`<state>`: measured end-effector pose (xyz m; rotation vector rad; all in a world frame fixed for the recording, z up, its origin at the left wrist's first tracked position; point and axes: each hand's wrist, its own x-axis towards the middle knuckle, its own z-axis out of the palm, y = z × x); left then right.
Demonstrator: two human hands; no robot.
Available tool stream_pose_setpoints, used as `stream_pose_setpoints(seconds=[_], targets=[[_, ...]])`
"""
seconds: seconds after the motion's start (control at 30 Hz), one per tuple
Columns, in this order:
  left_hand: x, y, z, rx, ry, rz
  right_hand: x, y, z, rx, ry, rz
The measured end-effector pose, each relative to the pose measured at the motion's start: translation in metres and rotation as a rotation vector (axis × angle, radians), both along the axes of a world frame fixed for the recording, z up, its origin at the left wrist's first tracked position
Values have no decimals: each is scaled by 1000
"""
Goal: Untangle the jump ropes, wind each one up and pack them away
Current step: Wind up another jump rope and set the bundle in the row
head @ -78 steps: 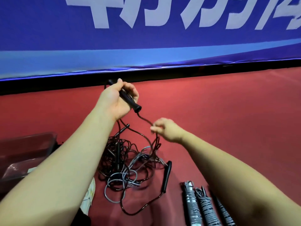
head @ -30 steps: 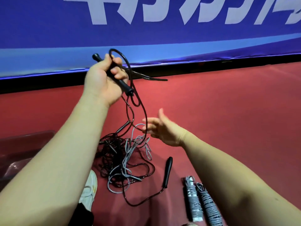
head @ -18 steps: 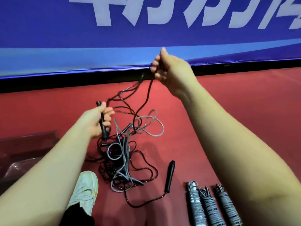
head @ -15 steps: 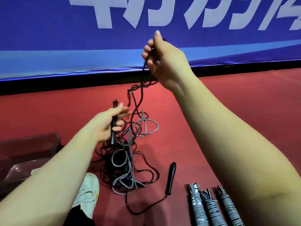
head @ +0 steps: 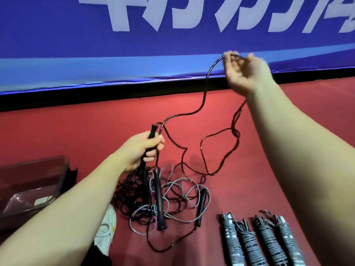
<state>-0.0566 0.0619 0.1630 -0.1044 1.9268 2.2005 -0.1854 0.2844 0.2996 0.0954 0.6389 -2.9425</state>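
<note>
My left hand (head: 141, 149) grips a black jump-rope handle (head: 152, 131) upright above the tangle. From it a thin black cord (head: 201, 104) climbs to my right hand (head: 244, 72), which pinches the cord high up in front of the banner. The cord drops back from that hand in a loose loop (head: 217, 152) with a small knot near its top. On the red floor below lies a tangled heap of black and grey ropes (head: 163, 198) with two more black handles (head: 159, 200) (head: 201, 208) among it.
Several wound rope bundles (head: 257, 240) lie side by side at the lower right. A clear plastic box (head: 32, 185) stands at the left. A white shoe (head: 107, 231) is beside the tangle. A blue banner (head: 115, 54) closes off the far side of the floor.
My right hand has swung right with the cord, drawing a long length out of the heap. My left hand stays low with its handle. The view has shifted a little.
</note>
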Motion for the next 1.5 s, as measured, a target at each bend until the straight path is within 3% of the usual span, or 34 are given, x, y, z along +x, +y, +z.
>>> stream_pose_setpoints(seconds=[0.13, 0.3, 0.47, 0.57, 0.73, 0.8, 0.93, 1.17, 1.3, 1.4, 1.5], targets=[[-13, 23, 27, 200, 92, 129, 17, 5, -80, 822, -88, 380], [-24, 52, 33, 258, 43, 239, 60, -9, -136, 1235, 54, 854], [-25, 57, 34, 232, 79, 288, 76, -31, -146, 1252, 338, 957], [-26, 55, 34, 193, 111, 306, 79, -37, -143, 1180, 366, 917], [-27, 33, 14, -223, 91, 262, 68, -27, -127, 1104, 288, 606], [-22, 27, 4, -282, 28, 181, 62, -20, -118, 1058, 233, 437], [-15, 30, 4, -211, -36, 60, 59, -18, -114, 1307, 376, 275], [-6, 44, 12, -90, -51, -63, 72, -33, -108, 1407, 496, 293], [-7, 38, 13, -65, -86, -138, 71, -26, -99, 1677, 573, 230], [-6, 33, 13, -109, -75, -185, 58, -17, -101, 1668, 538, 105], [-3, 31, 15, -106, -58, -289, 56, -13, -116, 1512, 559, 337]])
